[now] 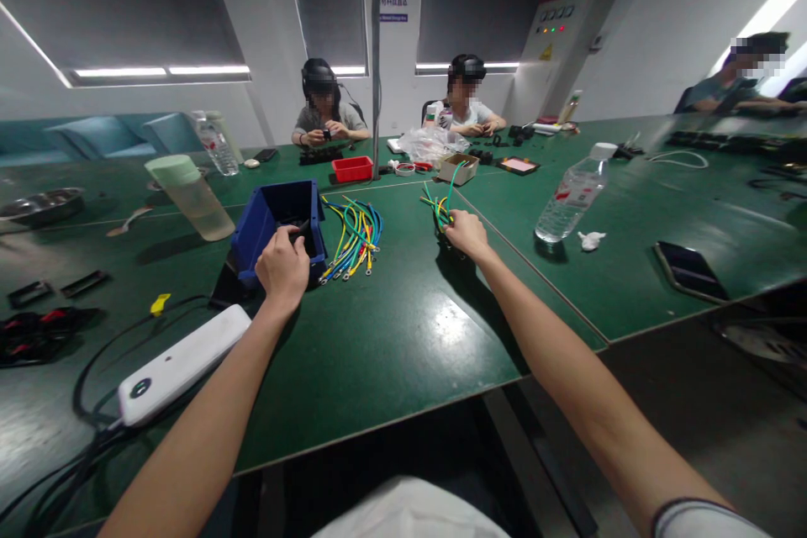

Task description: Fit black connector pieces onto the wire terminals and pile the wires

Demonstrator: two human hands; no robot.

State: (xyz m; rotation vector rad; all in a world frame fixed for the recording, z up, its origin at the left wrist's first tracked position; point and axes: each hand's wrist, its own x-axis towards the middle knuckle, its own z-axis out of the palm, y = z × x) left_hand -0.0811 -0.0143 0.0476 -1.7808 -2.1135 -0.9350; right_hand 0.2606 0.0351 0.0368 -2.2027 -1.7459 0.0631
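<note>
White clothing [409, 513] lies nearest me, and beyond it loose wires [353, 237] stretch lengthwise away, right of my left hand [283, 262], which is curled at the blue bin [249, 227], whether gripping I cannot tell, while my right hand [465, 233], farther from them, grasps a wire bundle [439, 210].

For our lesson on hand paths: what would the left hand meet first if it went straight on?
The left hand would probably meet the blue bin first, though depth leaves the exact spot unclear.
</note>
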